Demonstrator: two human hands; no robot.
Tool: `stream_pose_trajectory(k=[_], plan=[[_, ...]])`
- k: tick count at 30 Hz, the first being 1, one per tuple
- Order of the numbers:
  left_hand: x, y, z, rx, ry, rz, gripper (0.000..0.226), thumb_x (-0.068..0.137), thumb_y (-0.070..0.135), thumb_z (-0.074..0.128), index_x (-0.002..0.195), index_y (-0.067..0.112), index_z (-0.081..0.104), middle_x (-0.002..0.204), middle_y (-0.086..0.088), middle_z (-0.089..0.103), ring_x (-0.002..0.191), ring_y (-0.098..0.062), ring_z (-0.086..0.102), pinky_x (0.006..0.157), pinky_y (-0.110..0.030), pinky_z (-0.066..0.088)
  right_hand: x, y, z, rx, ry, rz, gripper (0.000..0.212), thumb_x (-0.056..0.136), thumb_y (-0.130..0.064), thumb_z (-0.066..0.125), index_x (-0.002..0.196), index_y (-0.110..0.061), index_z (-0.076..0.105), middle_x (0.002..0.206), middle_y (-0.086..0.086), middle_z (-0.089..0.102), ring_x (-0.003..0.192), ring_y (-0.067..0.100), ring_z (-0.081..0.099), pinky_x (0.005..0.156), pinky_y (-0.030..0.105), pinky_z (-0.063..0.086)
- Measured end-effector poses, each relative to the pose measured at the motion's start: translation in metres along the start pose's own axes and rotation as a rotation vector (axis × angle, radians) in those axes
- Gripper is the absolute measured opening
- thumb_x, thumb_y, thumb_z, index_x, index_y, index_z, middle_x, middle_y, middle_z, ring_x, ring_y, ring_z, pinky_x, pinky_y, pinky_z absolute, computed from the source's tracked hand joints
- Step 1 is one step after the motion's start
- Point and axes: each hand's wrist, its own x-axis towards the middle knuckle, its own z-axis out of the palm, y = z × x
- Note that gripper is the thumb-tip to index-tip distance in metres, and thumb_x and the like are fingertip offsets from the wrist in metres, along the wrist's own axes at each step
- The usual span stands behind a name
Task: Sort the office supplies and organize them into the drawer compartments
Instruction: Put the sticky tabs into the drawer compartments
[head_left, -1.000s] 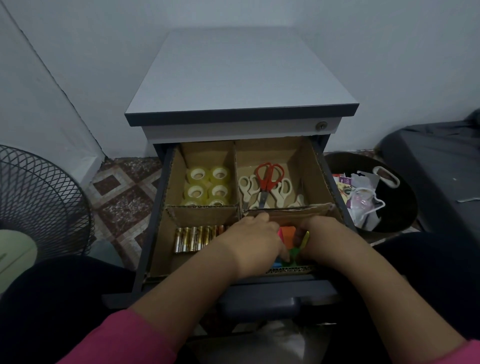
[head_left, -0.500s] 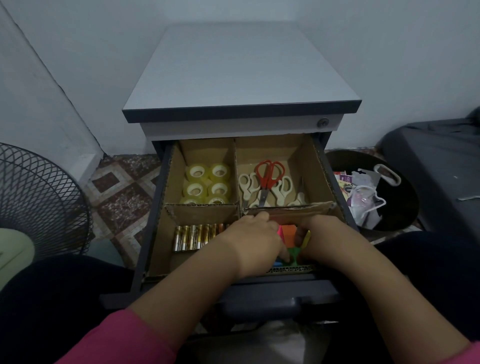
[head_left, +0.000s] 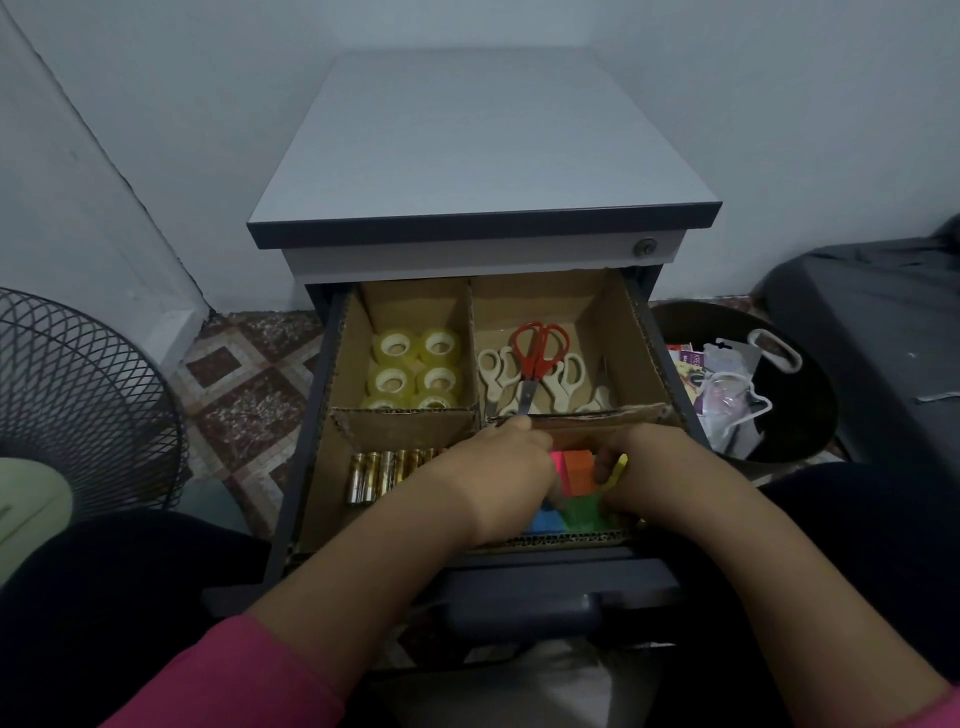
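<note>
left hand (head_left: 498, 478) and right hand (head_left: 660, 475) curled down on neon paper sticky-note blocks (head_left: 576, 473), near-right cardboard compartment | 9 o'clock: ribbed gold batteries (head_left: 387, 473) | 11 o'clock: glossy round tape rolls (head_left: 415, 366) | 12 o'clock: red-handled scissors (head_left: 535, 358) over cream pairs

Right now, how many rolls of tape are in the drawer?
6, all in the back left compartment, in two columns: back pair, middle pair, front pair half hidden behind the cardboard divider. More could be underneath.
</note>
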Motion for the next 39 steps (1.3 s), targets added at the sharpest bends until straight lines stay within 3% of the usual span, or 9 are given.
stream_pose_trajectory(k=[2, 5, 8, 16, 21, 26, 30, 33, 39], plan=[[0.001, 0.0, 0.001, 0.008, 0.007, -0.005, 0.043, 0.096, 0.005, 0.045, 0.128, 0.028, 0.061, 0.097, 0.003, 0.031, 0.114, -0.024, 0.034, 0.089, -0.03, 0.033, 0.001, -0.001, -0.001, 0.001, 0.002, -0.024, 0.017, 0.082, -0.016, 0.065, 0.083, -0.033, 0.061, 0.101, -0.003, 0.062, 0.097, 0.017, 0.061, 0.08, 0.022, 0.048], [0.001, 0.001, 0.004, -0.013, 0.008, -0.024, 0.035, 0.097, 0.013, 0.049, 0.125, 0.029, 0.063, 0.097, 0.004, 0.03, 0.115, -0.025, 0.036, 0.092, -0.031, 0.034, 0.002, 0.0, 0.005, 0.039, 0.091, -0.109, 0.019, 0.081, -0.016, 0.061, 0.075, -0.034, 0.06, 0.08, -0.012, 0.055, 0.088, 0.014, 0.06, 0.078, 0.023, 0.05], [0.0, 0.002, 0.005, -0.02, 0.006, -0.049, 0.035, 0.097, 0.015, 0.051, 0.124, 0.034, 0.062, 0.101, 0.005, 0.031, 0.113, -0.025, 0.038, 0.094, -0.032, 0.036, 0.001, -0.001, 0.009, 0.046, 0.062, -0.153, 0.021, 0.077, -0.016, 0.068, 0.072, -0.034, 0.059, 0.073, -0.014, 0.052, 0.081, 0.01, 0.058, 0.079, 0.029, 0.053], [-0.004, 0.005, 0.002, 0.007, 0.033, -0.036, 0.037, 0.1, 0.019, 0.047, 0.128, 0.041, 0.058, 0.103, 0.002, 0.035, 0.111, -0.024, 0.037, 0.091, -0.03, 0.033, 0.003, -0.003, 0.009, 0.022, 0.027, -0.175, 0.029, 0.07, -0.015, 0.073, 0.065, -0.037, 0.055, 0.077, -0.013, 0.056, 0.083, 0.013, 0.061, 0.079, 0.034, 0.056], [-0.003, 0.008, 0.002, 0.029, 0.034, -0.044, 0.037, 0.1, 0.019, 0.045, 0.128, 0.039, 0.058, 0.118, -0.002, 0.043, 0.113, -0.026, 0.038, 0.096, -0.034, 0.035, 0.007, -0.001, 0.01, 0.002, 0.015, -0.192, 0.021, 0.072, -0.016, 0.073, 0.078, -0.033, 0.063, 0.079, -0.011, 0.058, 0.083, 0.013, 0.06, 0.08, 0.031, 0.055], [-0.002, 0.003, 0.004, -0.003, 0.047, -0.05, 0.049, 0.095, 0.005, 0.046, 0.13, 0.039, 0.056, 0.1, 0.003, 0.032, 0.113, -0.024, 0.039, 0.093, -0.032, 0.036, 0.009, 0.003, 0.006, 0.113, 0.082, -0.144, 0.017, 0.079, -0.02, 0.07, 0.072, -0.033, 0.063, 0.075, -0.012, 0.057, 0.08, 0.011, 0.059, 0.079, 0.027, 0.053], [0.001, 0.008, 0.004, 0.106, 0.078, -0.059, 0.053, 0.09, -0.003, 0.04, 0.134, 0.023, 0.053, 0.107, -0.003, 0.046, 0.112, -0.024, 0.038, 0.091, -0.034, 0.037, 0.01, 0.003, 0.006, 0.045, 0.205, -0.113, 0.021, 0.085, -0.012, 0.058, 0.092, -0.028, 0.069, 0.09, -0.002, 0.062, 0.089, 0.017, 0.061, 0.079, 0.029, 0.052], [0.003, 0.01, 0.008, 0.164, 0.092, -0.093, 0.045, 0.09, 0.0, 0.041, 0.129, 0.015, 0.056, 0.111, -0.006, 0.049, 0.112, -0.025, 0.04, 0.093, -0.035, 0.039, 0.011, 0.002, 0.008, -0.015, 0.166, -0.12, 0.033, 0.085, -0.014, 0.058, 0.11, -0.031, 0.069, 0.106, -0.001, 0.066, 0.097, 0.019, 0.061, 0.085, 0.033, 0.052], [0.005, 0.011, 0.012, 0.166, 0.111, -0.125, 0.045, 0.092, 0.001, 0.039, 0.131, 0.015, 0.055, 0.112, -0.007, 0.049, 0.112, -0.028, 0.04, 0.089, -0.036, 0.038, 0.013, -0.004, 0.003, -0.099, 0.017, -0.085, 0.039, 0.089, -0.022, 0.059, 0.126, -0.035, 0.06, 0.127, 0.002, 0.058, 0.113, 0.022, 0.056, 0.096, 0.035, 0.049]])
